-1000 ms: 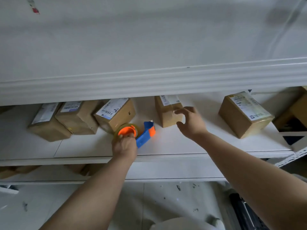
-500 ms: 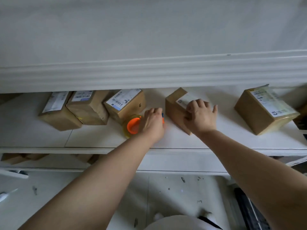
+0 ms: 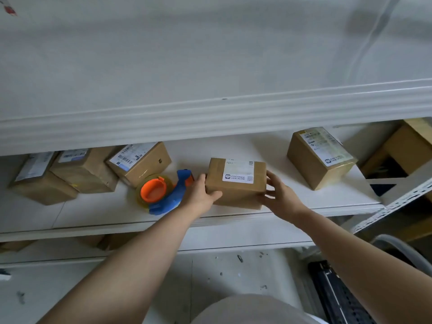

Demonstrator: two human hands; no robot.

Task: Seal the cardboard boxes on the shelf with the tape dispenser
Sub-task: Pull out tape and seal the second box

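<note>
Here the left hand (image 3: 201,191) and right hand (image 3: 281,195) clasp the small box (image 3: 236,183) by its sides; it looks light and stiff. The tape dispenser (image 3: 163,192) lies free at nine o'clock.

You stood in a parcel stockroom: white metal shelving (image 3: 210,213) held labelled cardboard boxes (image 3: 236,183) above a paint-flecked floor (image 3: 210,272).

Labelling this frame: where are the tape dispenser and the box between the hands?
tape dispenser (image 3: 153,190): head view, on its orange hub.
box (image 3: 236,191): head view, on its near cardboard side.
</note>
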